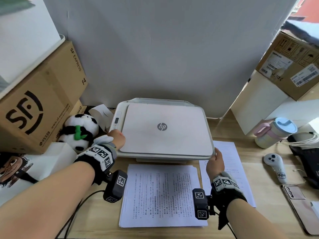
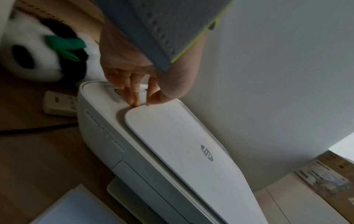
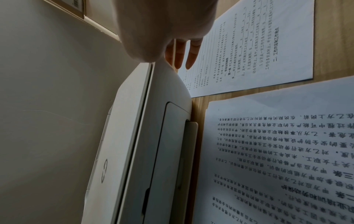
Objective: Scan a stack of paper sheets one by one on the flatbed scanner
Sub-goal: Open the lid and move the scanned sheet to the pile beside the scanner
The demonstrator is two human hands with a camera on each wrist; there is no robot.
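A white HP flatbed scanner (image 1: 162, 128) stands at the back of the desk with its lid (image 2: 182, 144) down. My left hand (image 1: 120, 135) is at its left front; in the left wrist view its straight fingertips (image 2: 136, 103) touch the top by the lid's corner. At the right front corner my right hand (image 1: 215, 155) lies against the scanner, its fingers (image 3: 180, 60) straight down along the side. A stack of printed sheets (image 1: 162, 195) lies in front of the scanner. Another printed sheet (image 1: 229, 163) lies to the right. Whether a sheet is under the lid is hidden.
A plush panda (image 1: 81, 131) and an SF cardboard box (image 1: 34, 104) crowd the left. On the right are a lidded cup (image 1: 274, 133), a white controller (image 1: 274, 166), a phone (image 1: 296, 204), cables and stacked boxes (image 1: 293, 66). A white wall stands close behind the scanner.
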